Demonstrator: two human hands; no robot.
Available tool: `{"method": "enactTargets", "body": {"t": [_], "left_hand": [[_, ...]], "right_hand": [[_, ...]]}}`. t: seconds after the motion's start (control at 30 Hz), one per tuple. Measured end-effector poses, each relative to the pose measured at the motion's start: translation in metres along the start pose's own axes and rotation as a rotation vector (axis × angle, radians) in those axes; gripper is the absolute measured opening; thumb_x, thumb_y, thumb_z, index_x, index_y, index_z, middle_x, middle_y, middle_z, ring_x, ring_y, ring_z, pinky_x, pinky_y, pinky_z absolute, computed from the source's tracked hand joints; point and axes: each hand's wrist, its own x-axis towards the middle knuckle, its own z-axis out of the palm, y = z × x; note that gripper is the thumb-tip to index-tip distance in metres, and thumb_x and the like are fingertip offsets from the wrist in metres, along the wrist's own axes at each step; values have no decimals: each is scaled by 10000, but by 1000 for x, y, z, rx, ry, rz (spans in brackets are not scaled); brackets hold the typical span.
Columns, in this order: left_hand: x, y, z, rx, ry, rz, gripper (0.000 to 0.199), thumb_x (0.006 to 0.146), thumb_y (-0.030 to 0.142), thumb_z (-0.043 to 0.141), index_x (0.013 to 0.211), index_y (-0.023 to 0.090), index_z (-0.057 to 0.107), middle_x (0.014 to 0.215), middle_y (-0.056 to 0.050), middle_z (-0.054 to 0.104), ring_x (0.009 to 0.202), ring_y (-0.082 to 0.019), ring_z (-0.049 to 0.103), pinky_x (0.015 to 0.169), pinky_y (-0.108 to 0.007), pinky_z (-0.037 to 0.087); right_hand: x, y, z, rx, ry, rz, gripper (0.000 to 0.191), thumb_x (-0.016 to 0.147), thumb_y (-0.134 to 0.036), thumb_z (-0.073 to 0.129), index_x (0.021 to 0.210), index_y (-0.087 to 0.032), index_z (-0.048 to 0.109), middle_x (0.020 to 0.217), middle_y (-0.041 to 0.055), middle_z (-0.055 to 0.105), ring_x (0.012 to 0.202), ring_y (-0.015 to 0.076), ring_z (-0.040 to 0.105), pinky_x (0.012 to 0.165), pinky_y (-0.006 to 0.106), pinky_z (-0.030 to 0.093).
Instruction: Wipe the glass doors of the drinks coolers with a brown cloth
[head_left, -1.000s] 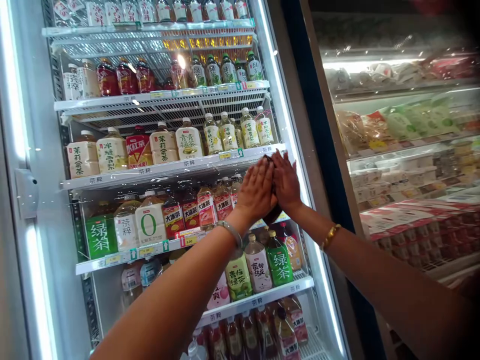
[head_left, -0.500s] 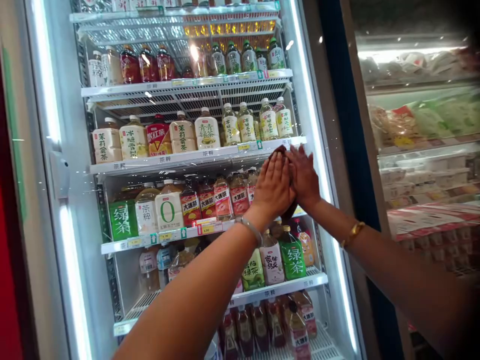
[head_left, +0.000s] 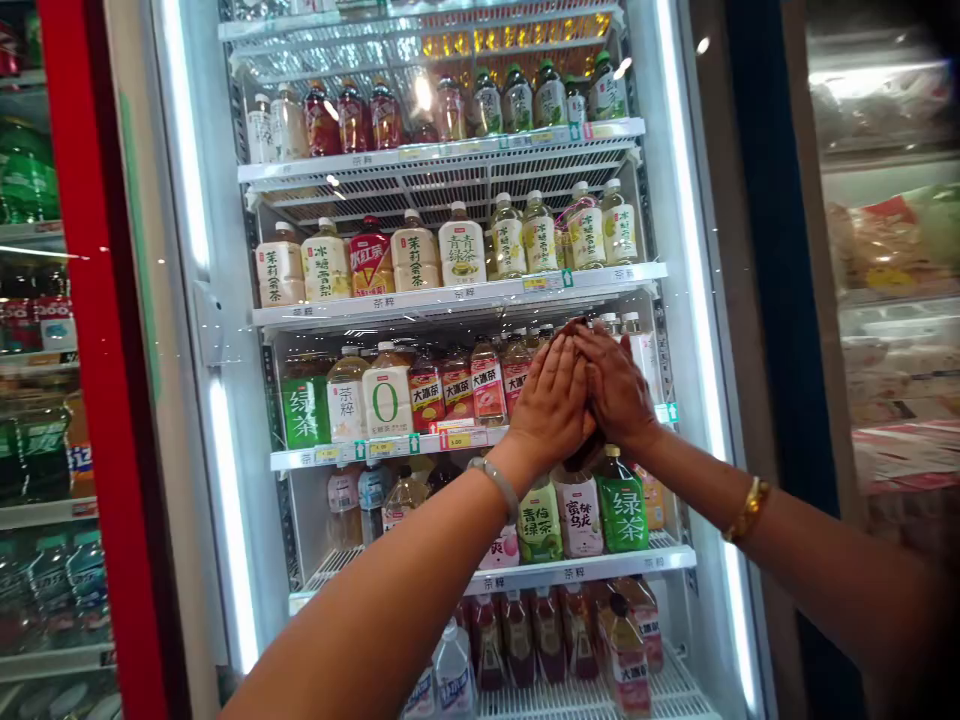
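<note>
The left hand (head_left: 553,402) and right hand (head_left: 619,388) hide most of the dark cloth (head_left: 583,455) under them. They also hide parts of bottles behind. Far above the hands, the top bottles (head_left: 259,8) are cut off. Well right of them, the packets (head_left: 885,245) look blurry. The price tags (head_left: 536,284) nearby are too tiny to read.
</note>
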Motion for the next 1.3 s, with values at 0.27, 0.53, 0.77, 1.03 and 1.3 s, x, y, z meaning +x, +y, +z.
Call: {"method": "enactTargets", "body": {"t": [0.27, 0.53, 0.77, 1.03, 1.3], "left_hand": [[24, -76, -35, 89, -10, -160, 665, 947, 232, 481, 1564, 30, 339, 1677, -236, 353, 1624, -298, 205, 1349, -500, 196], [-28, -37, -46, 98, -61, -185, 778, 945, 247, 459, 1639, 44, 171, 1708, -211, 301, 1631, -285, 168, 1340, -525, 194], [11, -111, -79, 169, -89, -277, 697, 928, 203, 454, 1599, 62, 332, 1675, -184, 385, 1597, -266, 298, 1351, -507, 156], [-82, -76, -84, 150, -10, -299, 772, 922, 180, 488, 1640, 100, 216, 1710, -200, 298, 1631, -280, 158, 1316, -559, 273], [-22, -97, -71, 107, -25, -299, 645, 965, 192, 435, 1594, 77, 349, 1682, -175, 376, 1610, -257, 258, 1347, -500, 218]], "right_hand": [[86, -37, 49, -15, -15, 1, 493, 1070, -378, 307, 1389, -195, 636, 1515, 69, 597, 1523, 214, 428, 1341, 485, 249], [1, -43, 28, -11, -167, -134, 546, 1068, -354, 330, 1591, -211, 401, 1639, 67, 446, 1583, 199, 311, 1333, 515, 256], [90, -76, 74, -39, -138, -27, 512, 1063, -361, 318, 1500, -212, 540, 1609, 57, 491, 1577, 216, 330, 1361, 534, 143], [4, -113, 76, 27, -212, -143, 530, 1061, -351, 352, 1572, -238, 437, 1641, 46, 445, 1580, 207, 321, 1353, 531, 205], [58, -82, 73, -48, -168, -110, 499, 1061, -358, 338, 1511, -231, 513, 1593, 70, 512, 1562, 233, 360, 1351, 598, 103]]}}
